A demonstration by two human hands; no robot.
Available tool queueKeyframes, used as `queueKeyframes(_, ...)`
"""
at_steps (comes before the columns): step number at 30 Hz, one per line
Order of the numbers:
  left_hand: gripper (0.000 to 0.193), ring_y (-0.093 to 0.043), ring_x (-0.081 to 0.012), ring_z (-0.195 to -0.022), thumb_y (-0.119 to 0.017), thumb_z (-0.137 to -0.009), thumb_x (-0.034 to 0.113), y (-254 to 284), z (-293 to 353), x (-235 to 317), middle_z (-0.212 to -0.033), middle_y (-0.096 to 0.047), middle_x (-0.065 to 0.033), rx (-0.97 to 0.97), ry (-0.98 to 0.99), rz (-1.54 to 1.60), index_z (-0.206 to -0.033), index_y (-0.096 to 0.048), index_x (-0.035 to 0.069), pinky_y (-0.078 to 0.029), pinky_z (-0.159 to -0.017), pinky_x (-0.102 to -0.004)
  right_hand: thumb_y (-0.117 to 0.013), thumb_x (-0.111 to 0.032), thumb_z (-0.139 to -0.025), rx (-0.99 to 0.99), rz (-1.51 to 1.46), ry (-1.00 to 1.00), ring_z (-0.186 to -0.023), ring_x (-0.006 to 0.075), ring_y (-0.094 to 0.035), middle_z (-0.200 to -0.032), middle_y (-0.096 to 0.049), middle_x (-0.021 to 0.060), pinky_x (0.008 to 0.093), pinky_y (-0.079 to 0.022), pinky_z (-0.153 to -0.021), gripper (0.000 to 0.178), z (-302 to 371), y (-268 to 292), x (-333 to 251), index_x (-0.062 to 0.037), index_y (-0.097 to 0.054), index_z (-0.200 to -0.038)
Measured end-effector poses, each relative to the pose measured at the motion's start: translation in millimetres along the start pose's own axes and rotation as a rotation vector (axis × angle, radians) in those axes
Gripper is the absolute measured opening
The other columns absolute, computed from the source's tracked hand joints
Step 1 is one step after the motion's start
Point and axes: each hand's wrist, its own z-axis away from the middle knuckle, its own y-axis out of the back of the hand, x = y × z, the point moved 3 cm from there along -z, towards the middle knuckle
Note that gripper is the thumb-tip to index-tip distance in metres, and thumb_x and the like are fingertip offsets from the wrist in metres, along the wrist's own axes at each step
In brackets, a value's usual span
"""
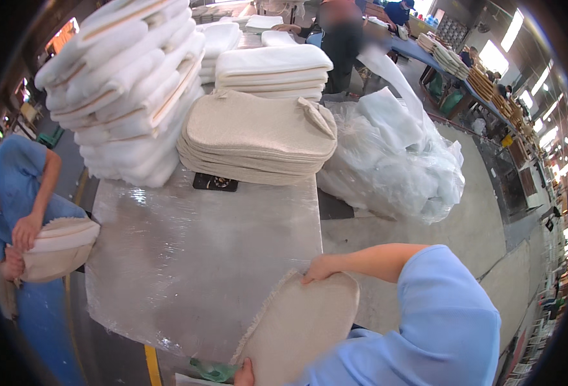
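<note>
A beige cushion cover [300,328] with rounded corners lies slanted at the table's near right corner, partly against my body. Its left edge is frayed. My right hand [321,267] grips the far edge, fingers closed over the cloth. Down at the lower border of the picture, my left hand [246,373] pinches the near left corner; most of that hand is cut off. Whether padding is inside the cover I cannot tell. Beyond the bare stretch of table stands a stack of folded beige covers [258,132], the top one with a bunched corner at its right.
Tall white padding [123,96] is piled at the table's far left, with a lower white stack [274,67] behind the beige one. A clear plastic bag [393,161] of white material sits right of the plastic-covered table [200,257]. At left, a co-worker holds a padded beige cover [62,251].
</note>
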Motion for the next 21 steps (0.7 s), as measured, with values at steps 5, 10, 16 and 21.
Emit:
queueKeyframes(5, 0.074, -0.052, -0.0417, -0.142, -0.056, -0.103, 0.047, 10, 17, -4, -0.153, -0.053, -0.0293, -0.002, -0.041, 0.119, -0.154, -0.044, -0.005, -0.042, -0.117, -0.0484, -0.062, -0.076, -0.093, -0.015, -0.423, -0.008, -0.130, 0.0352, -0.063, -0.152, -0.058, 0.0153, 0.0596, -0.055, -0.096, 0.091, 31, -2, 21, -0.0082, -0.051, -0.153)
queueKeyframes(10, 0.073, -0.055, -0.0367, -0.140, -0.060, -0.103, 0.035, 4, 64, -33, -0.155, -0.051, -0.0250, -0.075, -0.106, 0.651, -0.161, -0.034, -0.001, -0.046, -0.115, -0.0487, -0.065, -0.057, -0.100, -0.156, -1.115, 0.210, -0.133, 0.0342, -0.061, -0.161, -0.047, 0.0162, 0.0550, -0.063, -0.086, 0.099, 124, -17, 31, -0.0172, -0.011, -0.172)
queueKeyframes(16, 0.060, -0.055, -0.0327, -0.139, -0.051, -0.108, 0.019, 24, 126, 60, -0.161, -0.047, -0.0154, -0.050, -0.151, 1.112, -0.165, -0.034, 0.010, -0.049, -0.111, -0.0528, -0.056, -0.056, -0.106, 0.120, -1.144, 0.281, -0.130, 0.0289, -0.063, -0.153, -0.054, 0.0188, 0.0503, -0.066, -0.082, 0.082, 128, 5, 32, -0.0147, -0.023, -0.169)
queueKeyframes(21, 0.055, -0.055, -0.0308, -0.139, -0.051, -0.110, 0.022, 40, 129, 66, -0.158, -0.050, -0.0110, -0.103, -0.093, 1.139, -0.163, -0.038, 0.019, -0.050, -0.110, -0.0528, -0.044, -0.064, -0.108, 0.041, -1.105, 0.372, -0.131, 0.0364, -0.062, -0.150, -0.056, 0.0217, 0.0526, -0.062, -0.089, 0.081, 148, 36, 23, -0.0063, -0.032, -0.164)
